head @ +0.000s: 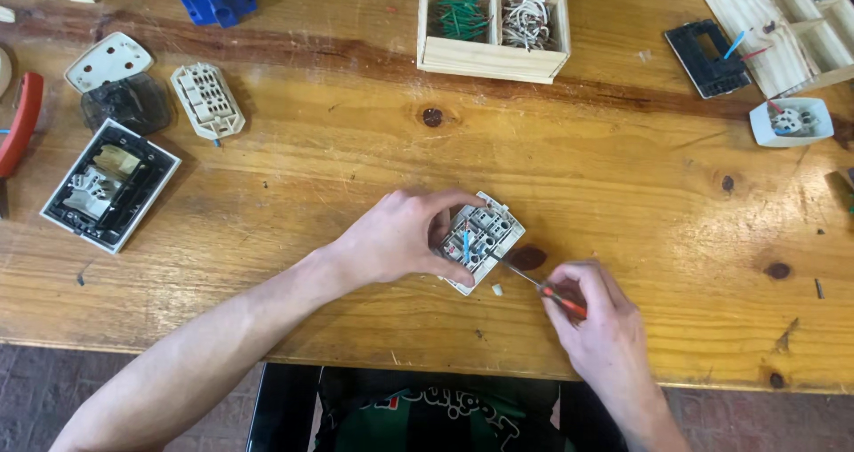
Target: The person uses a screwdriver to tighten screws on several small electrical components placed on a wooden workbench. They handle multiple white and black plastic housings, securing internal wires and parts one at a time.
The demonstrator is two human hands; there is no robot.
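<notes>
While the left hand (400,237) clamps the white socket module (480,241) near the surface's (623,176) front edge, the right hand (598,314), closed on the red-handled screwdriver (538,283), should probably keep its tip square in the terminal.

Open wooden tabletop (356,158) is left between the compartmented wooden wire box (492,59) and the white square socket module (481,240); passage leftward is blocked by the black-framed switch plate (108,185).

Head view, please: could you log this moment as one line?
left hand: steadies white socket module | right hand: holds screwdriver, tip at module | surface: wooden table
</notes>
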